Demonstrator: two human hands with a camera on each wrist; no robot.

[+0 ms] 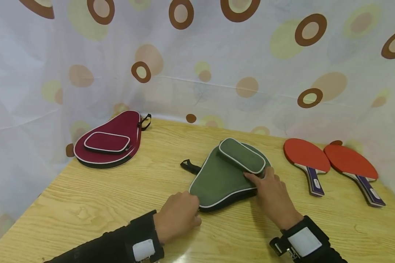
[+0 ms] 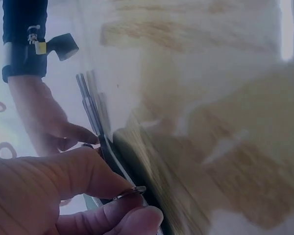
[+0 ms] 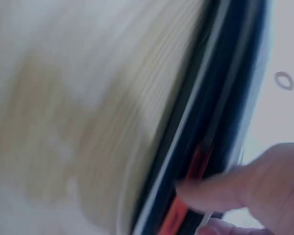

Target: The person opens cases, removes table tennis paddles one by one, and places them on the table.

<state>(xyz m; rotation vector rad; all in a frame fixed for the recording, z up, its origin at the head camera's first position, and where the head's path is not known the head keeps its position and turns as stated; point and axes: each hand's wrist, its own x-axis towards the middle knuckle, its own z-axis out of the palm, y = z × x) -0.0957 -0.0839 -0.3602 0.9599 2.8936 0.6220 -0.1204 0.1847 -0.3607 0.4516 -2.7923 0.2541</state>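
A green table tennis bat case [image 1: 217, 179] with white piping and a small front pocket [image 1: 241, 155] lies on the table at the middle. At its near left corner is my left hand [image 1: 179, 215]; in the left wrist view its thumb and finger pinch a metal zipper pull [image 2: 132, 192]. My right hand [image 1: 276, 195] grips the case's right edge beside the pocket. Along the case's dark side, the right wrist view shows an orange-red strip [image 3: 174, 215] by a fingertip; what it belongs to cannot be told.
A maroon bat case [image 1: 118, 128] lies at the back left. Two red table tennis bats, one nearer [image 1: 306, 155] and one farther right [image 1: 352, 160], lie at the right with handles toward me. A patterned curtain [image 1: 200, 47] hangs behind the wooden table [image 1: 102, 197].
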